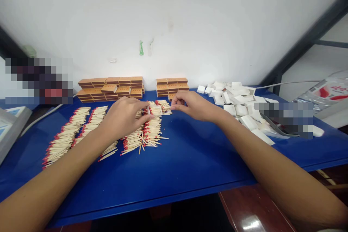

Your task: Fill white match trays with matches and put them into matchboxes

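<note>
My left hand [127, 114] pinches a small white matchbox tray [155, 109] by its left end, thumb in front and fingers behind. Matches lie in and around this tray. Just right of it, my right hand [187, 105] has thumb and forefinger pressed together beside the ends of some loose matches [166, 106]; whether a match is between the fingertips I cannot make out. Below the tray spreads a heap of red-tipped matches [152, 128], a few lying crosswise. More rows of matches [67, 134] run along the left, partly behind my left forearm.
Closed orange-brown matchboxes [119, 90] are stacked against the wall, with a smaller stack [172, 84] to their right. White empty trays [239, 99] lie piled at the right. A plastic-wrapped pack [326, 88] stands beyond them. The blue table's [163, 188] front edge runs below.
</note>
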Available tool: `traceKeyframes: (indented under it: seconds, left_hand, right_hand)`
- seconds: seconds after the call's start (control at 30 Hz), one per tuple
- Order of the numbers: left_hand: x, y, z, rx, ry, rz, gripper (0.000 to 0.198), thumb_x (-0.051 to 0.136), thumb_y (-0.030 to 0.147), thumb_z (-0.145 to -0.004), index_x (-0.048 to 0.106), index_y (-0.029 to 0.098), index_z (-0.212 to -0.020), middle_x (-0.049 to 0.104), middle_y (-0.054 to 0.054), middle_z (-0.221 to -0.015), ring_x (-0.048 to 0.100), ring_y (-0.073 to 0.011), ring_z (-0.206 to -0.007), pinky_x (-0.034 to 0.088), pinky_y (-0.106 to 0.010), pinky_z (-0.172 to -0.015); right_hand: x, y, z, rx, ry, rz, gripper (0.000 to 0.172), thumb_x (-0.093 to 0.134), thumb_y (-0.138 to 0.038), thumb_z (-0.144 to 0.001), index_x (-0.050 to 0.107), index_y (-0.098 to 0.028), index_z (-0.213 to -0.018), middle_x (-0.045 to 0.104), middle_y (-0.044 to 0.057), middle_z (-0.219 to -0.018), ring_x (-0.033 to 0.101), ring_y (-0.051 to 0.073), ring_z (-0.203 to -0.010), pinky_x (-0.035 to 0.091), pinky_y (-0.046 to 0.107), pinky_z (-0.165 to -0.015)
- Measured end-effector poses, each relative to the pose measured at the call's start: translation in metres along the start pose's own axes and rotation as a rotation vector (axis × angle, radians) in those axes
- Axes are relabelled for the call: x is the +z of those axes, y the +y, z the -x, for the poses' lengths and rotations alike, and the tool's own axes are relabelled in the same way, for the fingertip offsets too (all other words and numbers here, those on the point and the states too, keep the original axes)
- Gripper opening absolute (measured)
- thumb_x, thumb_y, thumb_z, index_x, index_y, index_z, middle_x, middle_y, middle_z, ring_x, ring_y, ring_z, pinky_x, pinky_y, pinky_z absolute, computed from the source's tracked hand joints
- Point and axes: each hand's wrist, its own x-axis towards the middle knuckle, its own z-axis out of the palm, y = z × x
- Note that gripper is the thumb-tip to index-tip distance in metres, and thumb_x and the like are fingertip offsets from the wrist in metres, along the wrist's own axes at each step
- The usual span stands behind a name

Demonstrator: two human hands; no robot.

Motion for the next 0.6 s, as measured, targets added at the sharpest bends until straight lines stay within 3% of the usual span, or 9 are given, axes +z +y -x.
traceKeyframes:
  seconds: [0.3,0.6]
  left_hand:
    - [0.003,0.013,0.002,0.066,0.052,0.095,0.039,0.062,0.056,-0.098,0.077,0.022,-0.107,0.080,-0.009,-0.103,0.075,-0.0284,-0.095,0.053,-0.039,-0.082]
    - [0.001,0.011,0.001,0.023,0.074,0.181,0.041,0.064,0.059,-0.096,0.077,0.023,-0.112,0.081,-0.006,-0.103,0.075,-0.0267,-0.096,0.054,-0.038,-0.085]
  right_hand:
    - [0.017,-0.014,0.002,-0.107,0.064,0.039,0.012,0.062,-0.025,-0.100,0.063,-0.019,-0.090,0.062,0.004,-0.089,0.052,0.016,-0.079,0.037,0.029,-0.072]
    - [0.015,-0.020,0.003,-0.119,0.153,0.054,0.012,0.061,-0.027,-0.100,0.060,-0.019,-0.090,0.061,0.003,-0.086,0.051,0.015,-0.076,0.036,0.029,-0.069]
